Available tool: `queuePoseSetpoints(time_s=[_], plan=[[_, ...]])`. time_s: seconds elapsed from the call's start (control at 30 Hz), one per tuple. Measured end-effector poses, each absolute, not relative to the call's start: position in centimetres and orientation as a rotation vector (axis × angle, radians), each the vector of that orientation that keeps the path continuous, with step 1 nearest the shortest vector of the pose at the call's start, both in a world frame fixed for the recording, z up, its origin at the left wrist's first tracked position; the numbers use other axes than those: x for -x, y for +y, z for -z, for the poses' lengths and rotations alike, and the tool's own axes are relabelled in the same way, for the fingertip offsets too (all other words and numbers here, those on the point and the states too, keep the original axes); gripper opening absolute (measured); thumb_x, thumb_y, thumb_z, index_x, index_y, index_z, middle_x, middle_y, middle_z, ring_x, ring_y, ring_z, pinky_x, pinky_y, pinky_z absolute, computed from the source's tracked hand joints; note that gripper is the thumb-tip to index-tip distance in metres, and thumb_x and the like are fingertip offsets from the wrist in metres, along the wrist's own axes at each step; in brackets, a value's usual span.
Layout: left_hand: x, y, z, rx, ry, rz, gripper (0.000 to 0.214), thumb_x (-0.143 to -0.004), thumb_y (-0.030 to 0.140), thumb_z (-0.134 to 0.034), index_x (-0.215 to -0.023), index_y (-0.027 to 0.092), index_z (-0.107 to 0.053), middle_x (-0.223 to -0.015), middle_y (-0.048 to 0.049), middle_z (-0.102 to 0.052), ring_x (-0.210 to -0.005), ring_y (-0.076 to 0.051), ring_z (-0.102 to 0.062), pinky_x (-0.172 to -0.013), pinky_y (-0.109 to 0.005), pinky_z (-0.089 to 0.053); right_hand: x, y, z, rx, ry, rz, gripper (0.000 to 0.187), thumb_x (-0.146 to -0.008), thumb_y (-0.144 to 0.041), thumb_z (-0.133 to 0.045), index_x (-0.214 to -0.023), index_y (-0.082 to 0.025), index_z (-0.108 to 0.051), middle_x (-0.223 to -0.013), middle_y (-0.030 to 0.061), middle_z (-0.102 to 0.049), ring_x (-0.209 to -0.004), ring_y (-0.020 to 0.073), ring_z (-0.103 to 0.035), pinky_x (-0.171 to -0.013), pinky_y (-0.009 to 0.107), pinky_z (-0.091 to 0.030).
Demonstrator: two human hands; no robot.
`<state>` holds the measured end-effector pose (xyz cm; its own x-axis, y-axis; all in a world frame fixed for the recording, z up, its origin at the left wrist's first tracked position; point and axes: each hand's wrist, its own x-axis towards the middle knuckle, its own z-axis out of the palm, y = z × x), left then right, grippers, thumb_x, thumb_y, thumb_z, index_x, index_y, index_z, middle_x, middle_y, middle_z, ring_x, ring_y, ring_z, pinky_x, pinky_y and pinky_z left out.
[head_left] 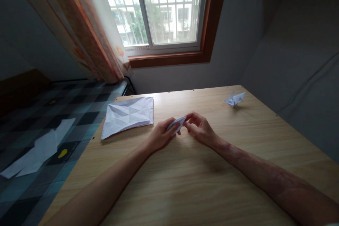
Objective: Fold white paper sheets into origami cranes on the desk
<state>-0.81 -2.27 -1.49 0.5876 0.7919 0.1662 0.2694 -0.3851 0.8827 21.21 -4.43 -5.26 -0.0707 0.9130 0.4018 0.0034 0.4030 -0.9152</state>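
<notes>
A small piece of folded white paper (179, 124) is held up over the middle of the wooden table. My left hand (164, 131) grips its lower left part, thumb on top and fingers behind. With thumb and forefinger, my right hand (199, 127) pinches the pointed tip at its upper right. To the left lie creased sheets of white paper (129, 113) in a flat stack. A finished-looking origami crane (235, 99) sits apart at the far right of the table.
The wooden table (169, 183) borders a bed with a checked cover (87, 95) on the left. Loose strips of white paper (45, 150) lie on the bed. Behind the table are a barred window (172, 14) and a patterned curtain (79, 24).
</notes>
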Motion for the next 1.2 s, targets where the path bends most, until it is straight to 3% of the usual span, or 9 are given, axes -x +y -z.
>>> queuePoseSetpoints(time_s=[0.27, 0.67, 1.2], plan=[[0.76, -2.10, 1.90, -1.971, 0.906, -0.798, 0.049, -0.109, 0.060, -0.055, -0.090, 0.017, -0.070, -0.068, 0.0015, -0.062, -0.061, -0.012, -0.054, -0.062, -0.023, -0.042, -21.16, -4.50, 5.15, 0.959, -1.400, -0.935, 0.032, -0.092, -0.052, -0.086, -0.097, -0.022, -0.076, -0.086, 0.0033, -0.078, -0.060, 0.0140, -0.063, -0.051, 0.026, -0.050], [0.72, -2.23, 1.82, -2.081, 0.948, -0.747, 0.043, -0.110, 0.052, -0.054, -0.089, 0.018, -0.071, -0.076, -0.0007, -0.072, -0.065, -0.012, -0.059, -0.063, -0.022, -0.042, -21.26, -4.66, 5.00, 0.965, -1.446, -0.906, 0.031, -0.096, -0.050, -0.081, -0.096, -0.020, -0.075, -0.085, 0.0046, -0.077, -0.067, 0.0158, -0.065, -0.056, 0.027, -0.050], [0.48, -2.27, 1.92, -1.960, 0.897, -0.726, 0.049, -0.113, 0.055, -0.049, -0.087, 0.017, -0.067, -0.075, -0.0015, -0.072, -0.064, -0.013, -0.062, -0.062, -0.023, -0.046, -21.41, -4.95, 4.86, 0.951, -1.516, -0.960, 0.026, -0.095, -0.043, -0.080, -0.091, -0.019, -0.072, -0.087, 0.0048, -0.073, -0.073, 0.0167, -0.063, -0.061, 0.027, -0.052]])
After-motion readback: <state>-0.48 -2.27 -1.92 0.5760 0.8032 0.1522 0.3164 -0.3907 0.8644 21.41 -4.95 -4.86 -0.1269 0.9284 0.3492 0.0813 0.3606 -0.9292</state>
